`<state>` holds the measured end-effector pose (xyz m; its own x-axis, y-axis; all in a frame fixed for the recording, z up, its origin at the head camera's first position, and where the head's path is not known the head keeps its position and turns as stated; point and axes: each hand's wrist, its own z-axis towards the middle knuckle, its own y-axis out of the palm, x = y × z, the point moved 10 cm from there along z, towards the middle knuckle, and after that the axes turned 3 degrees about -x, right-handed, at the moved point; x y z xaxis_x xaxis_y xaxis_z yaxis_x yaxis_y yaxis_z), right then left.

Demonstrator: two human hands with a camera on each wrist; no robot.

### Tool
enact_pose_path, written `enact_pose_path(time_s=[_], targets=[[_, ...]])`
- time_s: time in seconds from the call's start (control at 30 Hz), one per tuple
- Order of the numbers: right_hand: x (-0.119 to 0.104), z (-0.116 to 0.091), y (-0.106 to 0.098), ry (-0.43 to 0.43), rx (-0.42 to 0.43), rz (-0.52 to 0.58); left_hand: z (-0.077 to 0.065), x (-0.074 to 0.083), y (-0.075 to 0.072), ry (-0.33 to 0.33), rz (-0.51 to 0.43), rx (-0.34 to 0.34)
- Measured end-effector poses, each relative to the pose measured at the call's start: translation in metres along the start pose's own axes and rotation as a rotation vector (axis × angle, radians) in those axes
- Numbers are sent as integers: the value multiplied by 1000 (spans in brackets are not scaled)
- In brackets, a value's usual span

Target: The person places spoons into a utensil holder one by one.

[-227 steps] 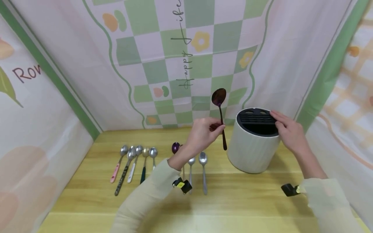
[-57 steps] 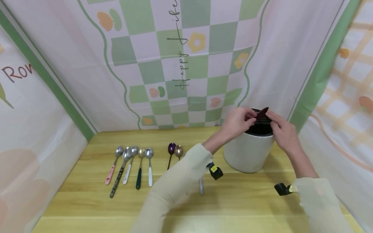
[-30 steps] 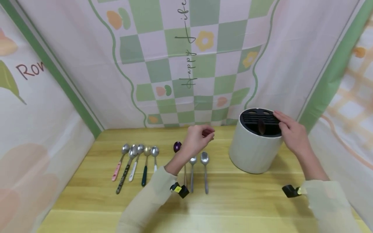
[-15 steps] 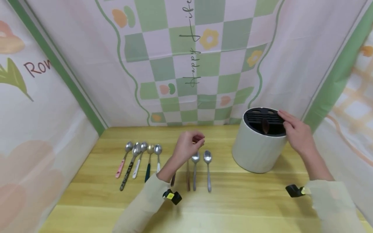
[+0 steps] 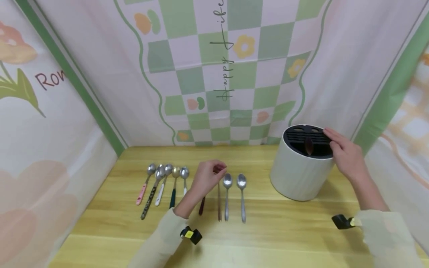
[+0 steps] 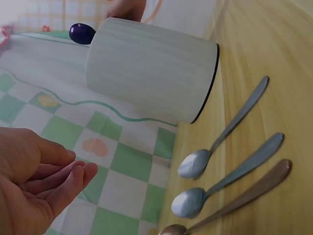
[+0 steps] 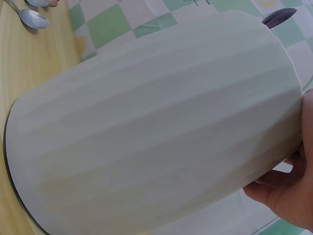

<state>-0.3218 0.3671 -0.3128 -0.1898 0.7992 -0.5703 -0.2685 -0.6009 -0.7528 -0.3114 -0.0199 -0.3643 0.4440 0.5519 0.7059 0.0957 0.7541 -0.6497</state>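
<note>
My left hand (image 5: 206, 178) hovers over the spoons with thumb and fingers loosely bent, nothing between them. Beneath it show a dark handle (image 5: 202, 206) and the copper spoon (image 5: 219, 203), their bowls mostly hidden by the hand. Two silver spoons (image 5: 227, 180) (image 5: 241, 181) lie just right of it. My right hand (image 5: 348, 158) rests at the right rim of the white utensil holder (image 5: 296, 178), fingers extended along the edge. A dark purple spoon (image 5: 309, 146) stands bowl up in the holder's wide opening; its bowl (image 6: 81, 34) pokes above the rim.
At the left of the wooden table (image 5: 268, 238) several spoons lie in a row, among them one with a pink handle (image 5: 141, 194) and one with a patterned dark handle (image 5: 149, 203). The holder's black top (image 5: 303, 136) has slots and round holes. Printed cloth (image 5: 241, 74) hangs behind.
The purple spoon went from my left hand into the holder. My left hand has since moved left and down to above the remaining spoons. The right hand has stayed at the rim.
</note>
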Motion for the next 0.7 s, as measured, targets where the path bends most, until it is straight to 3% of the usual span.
enact_pose_path(time_s=[0.47,0.7], targets=[[-2,-1,-1,-1,4,2,-14,-26,1,-43,70,7],[-2,-2,-1,-8,-2,14,-20,-43,4,-117,95,-16]])
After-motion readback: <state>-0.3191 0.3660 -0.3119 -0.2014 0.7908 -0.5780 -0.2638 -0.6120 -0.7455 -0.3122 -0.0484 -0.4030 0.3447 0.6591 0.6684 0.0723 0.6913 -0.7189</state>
